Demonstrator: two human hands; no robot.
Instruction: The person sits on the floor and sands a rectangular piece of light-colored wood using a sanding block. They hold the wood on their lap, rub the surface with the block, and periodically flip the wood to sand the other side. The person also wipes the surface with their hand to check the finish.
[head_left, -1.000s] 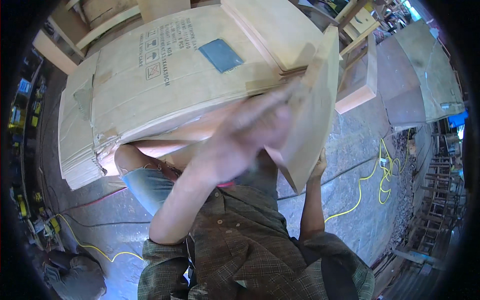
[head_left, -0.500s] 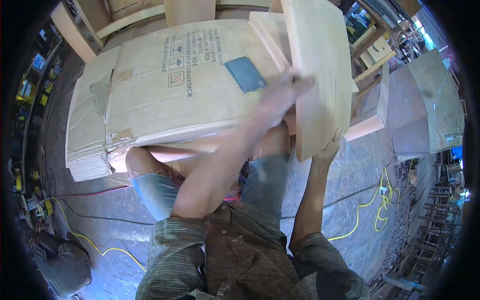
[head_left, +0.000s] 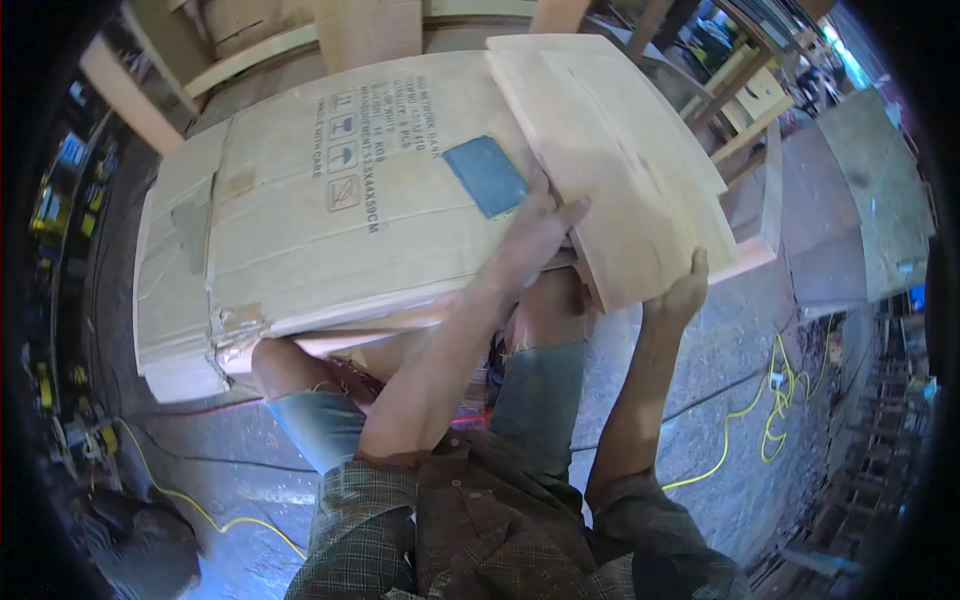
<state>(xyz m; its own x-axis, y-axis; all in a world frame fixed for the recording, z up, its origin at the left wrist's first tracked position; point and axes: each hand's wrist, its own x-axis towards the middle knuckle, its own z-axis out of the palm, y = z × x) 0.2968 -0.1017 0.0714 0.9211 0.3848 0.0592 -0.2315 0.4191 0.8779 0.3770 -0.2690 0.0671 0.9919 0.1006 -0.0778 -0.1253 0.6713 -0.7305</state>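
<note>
A pale, flat wooden board [head_left: 640, 210] lies tilted at the right end of a cardboard-covered surface, resting over another wooden board [head_left: 520, 95] whose left edge shows beneath it. My left hand [head_left: 535, 230] grips its left edge, with the thumb over the top and the other fingers partly hidden. At the near right corner, my right hand [head_left: 682, 292] holds the board with its thumb on the upper face; its fingers are hidden underneath. Just left of the boards, a blue-grey rectangular sheet [head_left: 486, 176] lies on the cardboard [head_left: 290, 240].
My knees [head_left: 285, 365] sit under the near edge of the cardboard. Yellow cords [head_left: 775, 400] trail across the concrete floor. A wooden frame [head_left: 765, 200] stands at the right. Another person [head_left: 140, 545] is low at the bottom left. Tools [head_left: 55, 190] line the left side.
The board was raised on edge; it has come down nearly flat over the other board. My left hand has dropped to its left edge, and my right hand has shifted slightly right.
</note>
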